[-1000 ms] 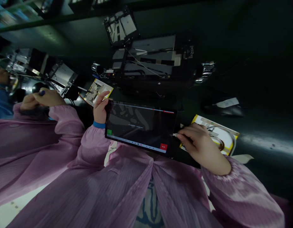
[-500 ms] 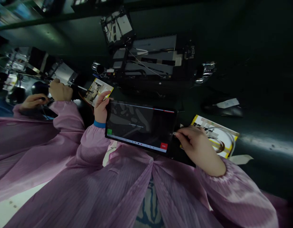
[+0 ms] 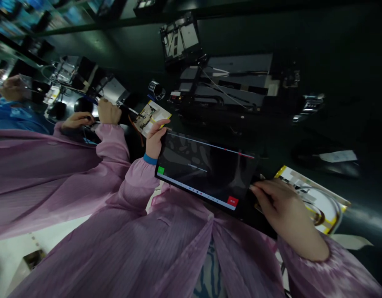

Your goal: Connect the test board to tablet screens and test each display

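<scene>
A tablet point(image 3: 206, 169) with a lit dark screen, a green square at one lower corner and a red one at the other, is held tilted in front of my body. My left hand point(image 3: 156, 138) grips its left edge, thumb at the upper corner. At the opposite short edge, the fingers of my right hand point(image 3: 279, 203) are pinched together on what looks like a small cable plug, mostly hidden by the fingertips. Behind that hand, a pale cable point(image 3: 330, 198) loops over a yellow-edged white board point(image 3: 315, 178). Another yellow-edged board point(image 3: 160, 111) lies beyond my left hand.
An opened device with exposed inner parts point(image 3: 234, 82) lies behind the tablet, between shiny metal clamps point(image 3: 311, 105). A smaller opened unit point(image 3: 180, 39) sits farther back. At right is a dark mouse-like object with a label point(image 3: 336, 156). A co-worker's hands point(image 3: 108, 111) work at left.
The whole view has shifted, so things appear farther right and more of the left side shows. Both my hands keep their places on the tablet's two edges.
</scene>
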Action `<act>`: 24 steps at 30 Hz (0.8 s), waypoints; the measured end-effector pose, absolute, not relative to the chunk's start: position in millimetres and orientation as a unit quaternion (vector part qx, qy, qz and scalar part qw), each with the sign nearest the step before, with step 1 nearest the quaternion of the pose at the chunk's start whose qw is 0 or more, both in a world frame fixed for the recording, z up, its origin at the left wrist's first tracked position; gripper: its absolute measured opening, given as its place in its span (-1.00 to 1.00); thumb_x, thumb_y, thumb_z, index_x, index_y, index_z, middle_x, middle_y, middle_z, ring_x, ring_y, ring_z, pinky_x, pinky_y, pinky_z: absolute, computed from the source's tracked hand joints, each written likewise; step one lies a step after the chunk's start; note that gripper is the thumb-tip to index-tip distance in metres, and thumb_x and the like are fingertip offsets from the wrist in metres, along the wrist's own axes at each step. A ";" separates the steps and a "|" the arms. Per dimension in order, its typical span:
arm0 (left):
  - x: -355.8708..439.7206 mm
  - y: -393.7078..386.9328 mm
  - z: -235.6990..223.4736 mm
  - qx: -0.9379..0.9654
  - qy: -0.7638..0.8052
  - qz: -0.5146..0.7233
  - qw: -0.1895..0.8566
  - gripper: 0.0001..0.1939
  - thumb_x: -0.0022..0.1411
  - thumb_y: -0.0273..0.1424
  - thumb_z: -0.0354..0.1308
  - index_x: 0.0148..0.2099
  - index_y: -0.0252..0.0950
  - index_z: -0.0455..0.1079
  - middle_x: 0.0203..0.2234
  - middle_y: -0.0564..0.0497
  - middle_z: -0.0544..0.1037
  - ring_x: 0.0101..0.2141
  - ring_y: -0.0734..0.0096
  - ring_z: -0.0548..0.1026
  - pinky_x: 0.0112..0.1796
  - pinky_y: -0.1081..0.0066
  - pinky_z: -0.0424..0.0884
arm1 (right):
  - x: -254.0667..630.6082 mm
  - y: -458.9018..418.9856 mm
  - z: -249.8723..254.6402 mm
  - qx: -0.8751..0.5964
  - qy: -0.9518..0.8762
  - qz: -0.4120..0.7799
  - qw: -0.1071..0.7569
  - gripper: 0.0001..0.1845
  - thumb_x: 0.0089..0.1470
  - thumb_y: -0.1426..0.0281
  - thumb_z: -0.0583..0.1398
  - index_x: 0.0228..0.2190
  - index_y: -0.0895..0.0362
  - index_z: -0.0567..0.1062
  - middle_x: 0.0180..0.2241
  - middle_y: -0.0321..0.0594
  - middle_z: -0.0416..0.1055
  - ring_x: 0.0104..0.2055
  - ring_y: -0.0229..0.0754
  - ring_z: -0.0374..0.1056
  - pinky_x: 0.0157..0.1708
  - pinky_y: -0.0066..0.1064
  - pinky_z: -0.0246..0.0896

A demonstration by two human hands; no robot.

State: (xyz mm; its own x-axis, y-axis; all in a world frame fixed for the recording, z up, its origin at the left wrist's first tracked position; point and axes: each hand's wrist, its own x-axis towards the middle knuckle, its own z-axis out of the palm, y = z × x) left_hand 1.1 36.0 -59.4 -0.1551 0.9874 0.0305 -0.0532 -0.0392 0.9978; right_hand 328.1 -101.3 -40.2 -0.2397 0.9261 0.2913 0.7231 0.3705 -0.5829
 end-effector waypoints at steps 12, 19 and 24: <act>1.3 36.3 -56.1 0.453 0.522 0.558 0.460 -0.90 -0.02 -0.35 0.26 -0.41 -0.26 0.49 -0.57 0.08 0.44 -0.52 0.49 0.38 -0.45 0.49 0.30 | 322.1 -101.9 -28.8 -0.471 -0.843 0.072 0.249 -0.81 0.25 0.41 0.00 -0.27 0.20 0.38 -0.43 -0.11 0.40 -0.41 -0.12 0.35 -0.39 -0.31 0.30; 1.6 36.4 -56.7 0.471 0.519 0.565 0.437 -0.90 -0.02 -0.34 0.27 -0.41 -0.24 0.50 -0.55 0.08 0.47 -0.50 0.48 0.38 -0.47 0.47 0.29 | 323.0 -103.7 -35.8 -0.475 -0.841 0.049 0.253 -0.83 0.25 0.40 0.01 -0.26 0.17 0.37 -0.42 -0.13 0.42 -0.38 -0.10 0.36 -0.38 -0.29 0.30; 1.7 35.5 -57.5 0.470 0.533 0.556 0.431 -0.90 -0.02 -0.34 0.24 -0.40 -0.24 0.51 -0.53 0.07 0.48 -0.49 0.46 0.38 -0.46 0.47 0.31 | 323.6 -103.5 -39.3 -0.490 -0.818 0.092 0.287 -0.87 0.25 0.37 0.02 -0.29 0.12 0.34 -0.46 -0.21 0.40 -0.43 -0.17 0.36 -0.43 -0.35 0.28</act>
State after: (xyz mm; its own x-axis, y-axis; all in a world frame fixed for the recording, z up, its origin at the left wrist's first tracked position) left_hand 1.7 35.5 -57.5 -0.1863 0.9805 0.0621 0.0217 -0.0591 0.9980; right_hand 323.6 -103.5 -39.3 -0.3551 0.8547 0.3788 0.7487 0.5026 -0.4322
